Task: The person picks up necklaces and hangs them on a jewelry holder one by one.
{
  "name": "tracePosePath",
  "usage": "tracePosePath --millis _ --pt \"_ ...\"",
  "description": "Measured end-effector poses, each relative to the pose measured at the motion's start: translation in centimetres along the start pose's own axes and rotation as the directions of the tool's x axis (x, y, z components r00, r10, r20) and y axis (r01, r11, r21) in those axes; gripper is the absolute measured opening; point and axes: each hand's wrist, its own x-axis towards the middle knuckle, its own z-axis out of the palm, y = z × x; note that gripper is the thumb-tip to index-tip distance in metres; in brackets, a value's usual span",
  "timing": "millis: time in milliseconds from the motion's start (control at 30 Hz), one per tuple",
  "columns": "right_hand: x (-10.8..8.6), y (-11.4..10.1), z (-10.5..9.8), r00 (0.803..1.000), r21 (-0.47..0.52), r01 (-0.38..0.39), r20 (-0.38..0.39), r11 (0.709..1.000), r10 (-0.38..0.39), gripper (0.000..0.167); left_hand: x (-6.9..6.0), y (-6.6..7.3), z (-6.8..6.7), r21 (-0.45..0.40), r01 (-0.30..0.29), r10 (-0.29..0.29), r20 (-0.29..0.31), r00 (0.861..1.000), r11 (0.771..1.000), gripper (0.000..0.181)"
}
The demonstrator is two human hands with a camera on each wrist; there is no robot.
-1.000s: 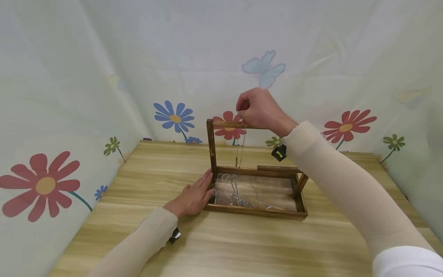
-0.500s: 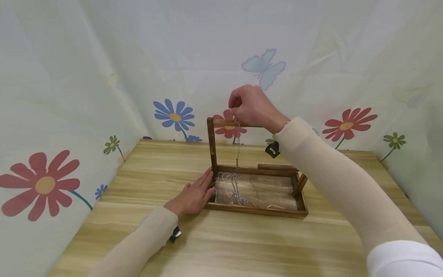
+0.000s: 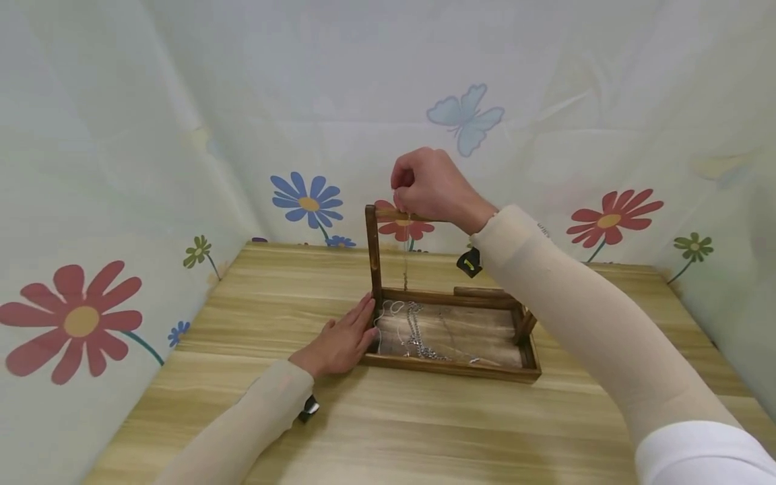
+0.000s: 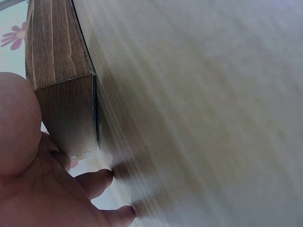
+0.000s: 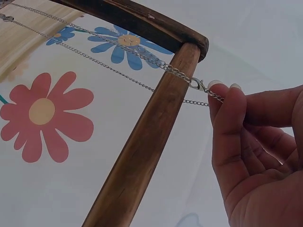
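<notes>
A thin silver chain hangs down by the top bar of a dark wooden stand. My right hand pinches its upper end just above the bar. In the right wrist view, thumb and fingertips of the right hand grip links beside a lobster clasp; one strand crosses in front of the bar, another passes behind it. With extended fingers, my left hand rests against the left end of the wooden tray; the left wrist view shows the left hand beside the tray's corner.
Inside the tray lie a thick silver chain and several thinner ones, such as a white one at the left. A wooden piece lies along the back edge. Behind the table hangs a flowered cloth.
My right hand has moved left along the top bar, carrying the chain towards the left post. The two hanging strands now look closer together. The left hand has stayed against the tray.
</notes>
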Motion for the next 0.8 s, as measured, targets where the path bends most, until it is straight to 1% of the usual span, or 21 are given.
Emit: tracePosePath --millis 167,333,533,633,667,767,800 --pt "0.09 -0.03 0.13 1.0 0.001 0.011 -0.009 1.0 -0.011 0.019 0.05 0.15 0.01 -0.01 0.0 0.0 0.0 1.0 1.0 0.065" --pt "0.22 -0.2 0.37 1.0 0.008 0.022 -0.011 1.0 -0.022 0.016 -0.07 0.24 0.09 -0.01 0.0 0.0 0.001 1.0 1.0 0.065" --pt "0.57 -0.65 0.53 1.0 -0.019 0.02 -0.006 1.0 -0.02 0.014 0.05 0.26 0.13 -0.007 0.002 -0.002 0.0 1.0 1.0 0.066" --pt "0.73 -0.79 0.64 1.0 -0.023 0.015 -0.002 1.0 -0.015 0.014 -0.03 0.32 0.01 -0.028 -0.006 0.006 -0.01 1.0 1.0 0.066" --pt "0.76 -0.8 0.68 1.0 -0.024 0.013 0.001 1.0 -0.013 0.015 0.05 -0.09 0.34 -0.032 -0.023 0.022 -0.023 0.999 0.999 0.066" --pt "0.72 -0.82 0.81 1.0 -0.033 0.013 0.006 0.999 -0.012 0.015 -0.11 -0.09 0.31 -0.054 -0.038 0.036 -0.038 0.999 0.998 0.066" --pt "0.68 -0.81 0.87 1.0 -0.037 0.015 0.007 0.999 -0.014 0.015 -0.04 -0.33 0.55 -0.047 -0.05 0.048 -0.047 0.998 0.998 0.067"
